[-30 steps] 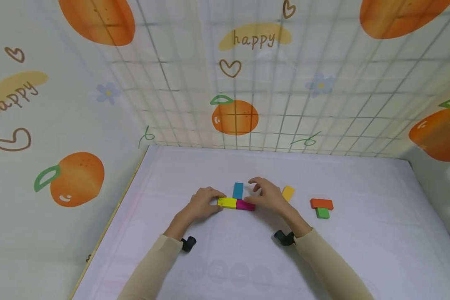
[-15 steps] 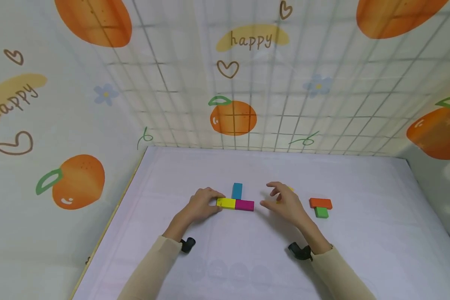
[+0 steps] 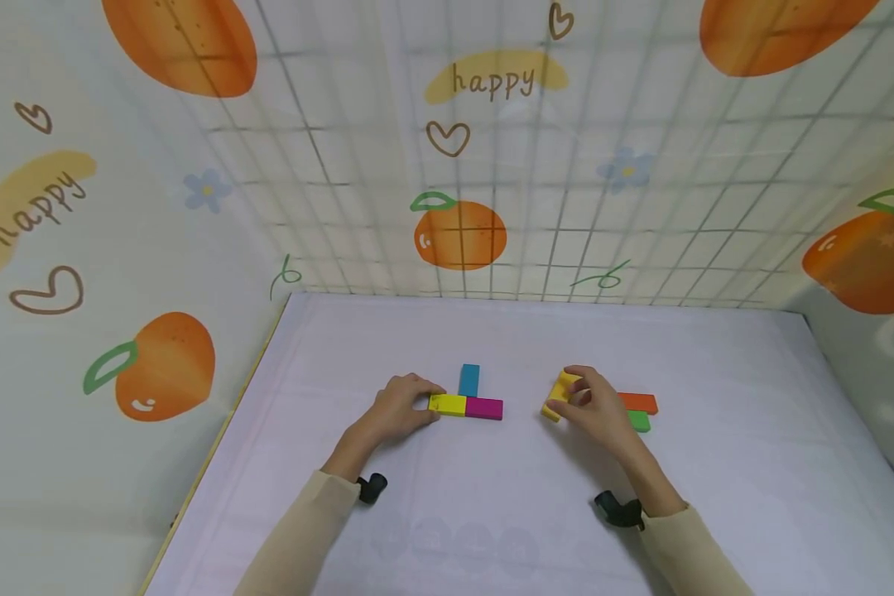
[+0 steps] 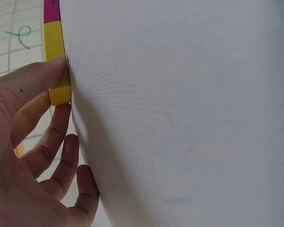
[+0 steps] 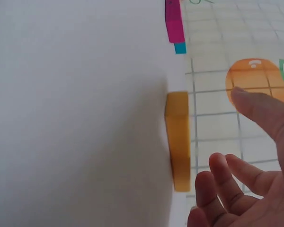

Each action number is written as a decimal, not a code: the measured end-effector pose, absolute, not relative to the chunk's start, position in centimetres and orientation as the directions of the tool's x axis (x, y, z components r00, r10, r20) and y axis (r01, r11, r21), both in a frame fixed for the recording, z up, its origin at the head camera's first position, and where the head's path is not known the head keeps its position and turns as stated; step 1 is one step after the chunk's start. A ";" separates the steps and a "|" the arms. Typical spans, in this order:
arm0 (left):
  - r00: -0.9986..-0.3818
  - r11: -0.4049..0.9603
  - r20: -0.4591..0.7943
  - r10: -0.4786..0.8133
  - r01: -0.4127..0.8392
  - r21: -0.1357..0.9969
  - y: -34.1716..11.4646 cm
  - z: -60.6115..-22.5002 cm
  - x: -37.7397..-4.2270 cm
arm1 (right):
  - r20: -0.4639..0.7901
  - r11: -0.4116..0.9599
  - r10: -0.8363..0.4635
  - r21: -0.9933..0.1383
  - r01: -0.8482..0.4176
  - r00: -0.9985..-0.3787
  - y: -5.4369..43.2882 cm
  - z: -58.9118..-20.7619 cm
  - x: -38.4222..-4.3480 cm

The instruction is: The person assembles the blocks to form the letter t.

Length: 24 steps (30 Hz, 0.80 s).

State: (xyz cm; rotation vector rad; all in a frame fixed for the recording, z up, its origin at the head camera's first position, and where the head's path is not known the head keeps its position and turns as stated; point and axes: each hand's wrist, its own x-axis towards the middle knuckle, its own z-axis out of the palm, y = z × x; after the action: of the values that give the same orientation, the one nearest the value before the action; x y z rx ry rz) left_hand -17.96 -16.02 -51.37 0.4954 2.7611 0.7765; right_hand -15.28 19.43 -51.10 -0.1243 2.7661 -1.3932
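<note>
My left hand (image 3: 400,407) pinches the left end of a bright yellow block (image 3: 447,405), thumb on its near side. End to end with it on the right lies a magenta block (image 3: 485,409). A blue block (image 3: 469,380) points away from them behind the place where they meet. My right hand (image 3: 599,414) hovers at an amber-yellow block (image 3: 555,400) that lies slantwise on the table, and partly covers it in the head view. In the right wrist view, thumb and fingers stand spread beside this amber-yellow block (image 5: 180,146), with a gap between.
An orange-red block (image 3: 641,403) and a green block (image 3: 641,421) lie together just right of my right hand, partly hidden by it. The white tabletop (image 3: 432,480) ends at a printed backdrop (image 3: 462,236) at the rear and left.
My right hand has moved right, from the magenta block over to the amber-yellow block. My left hand has stayed on the yellow block.
</note>
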 end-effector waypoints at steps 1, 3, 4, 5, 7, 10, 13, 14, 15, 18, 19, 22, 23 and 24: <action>-0.916 0.801 -0.127 0.380 0.258 0.540 -16.0 -51.4 -17.9 | -0.005 0.585 -0.086 -0.810 -0.047 -0.996 19.6 -51.2 -15.3; -0.916 0.799 -0.125 0.382 0.259 0.542 -16.1 -51.4 -17.9 | -0.008 0.577 -0.084 -0.816 -0.042 -0.996 19.9 -51.4 -15.3; -0.916 0.799 -0.124 0.382 0.260 0.543 -16.1 -51.4 -17.9 | -0.009 0.576 -0.085 -0.816 -0.042 -0.996 20.1 -51.4 -15.3; -0.915 0.798 -0.123 0.384 0.262 0.543 -16.1 -51.4 -17.9 | -0.009 0.580 -0.086 -0.814 -0.042 -0.996 20.2 -51.5 -15.4; -0.915 0.798 -0.121 0.385 0.264 0.541 -16.1 -51.4 -18.0 | -0.011 0.587 -0.088 -0.808 -0.043 -0.996 20.4 -51.6 -15.4; -0.915 0.801 -0.121 0.384 0.265 0.537 -16.1 -51.5 -18.0 | -0.024 0.614 -0.097 -0.788 -0.040 -0.995 20.8 -51.7 -15.7; -0.917 0.802 -0.121 0.381 0.262 0.537 -16.2 -51.5 -18.0 | -0.051 0.641 -0.107 -0.767 -0.030 -0.993 21.0 -51.7 -15.8; -0.917 0.800 -0.120 0.381 0.262 0.539 -16.2 -51.5 -18.0 | -0.056 0.649 -0.116 -0.760 -0.033 -0.992 21.0 -51.6 -15.9; -0.917 0.799 -0.118 0.381 0.263 0.540 -16.2 -51.5 -18.0 | -0.062 0.656 -0.121 -0.754 -0.033 -0.991 21.0 -51.6 -15.9; -0.917 0.798 -0.118 0.382 0.263 0.543 -16.2 -51.5 -18.0 | -0.073 0.673 -0.142 -0.738 -0.042 -0.987 21.0 -51.4 -15.8; -0.916 0.798 -0.119 0.383 0.263 0.542 -16.2 -51.5 -18.0 | -0.077 0.682 -0.146 -0.730 -0.044 -0.986 21.0 -51.4 -15.8; -0.916 0.800 -0.123 0.381 0.259 0.541 -16.2 -51.5 -18.0 | -0.100 0.705 -0.143 -0.708 -0.030 -0.985 20.8 -51.3 -15.8; -0.917 0.800 -0.125 0.380 0.257 0.542 -16.2 -51.5 -17.9 | -0.111 0.715 -0.136 -0.699 -0.020 -0.984 20.8 -51.3 -15.8; -0.917 0.800 -0.127 0.378 0.255 0.543 -16.2 -51.6 -17.9 | -0.120 0.723 -0.134 -0.691 -0.014 -0.984 20.7 -51.4 -15.9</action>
State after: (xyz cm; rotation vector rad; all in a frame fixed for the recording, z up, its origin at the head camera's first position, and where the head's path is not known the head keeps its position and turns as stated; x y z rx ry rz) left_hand -17.93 -16.24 -51.55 0.4925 2.7591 0.7850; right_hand -15.86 20.73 -51.38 -0.1193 2.7642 -1.1072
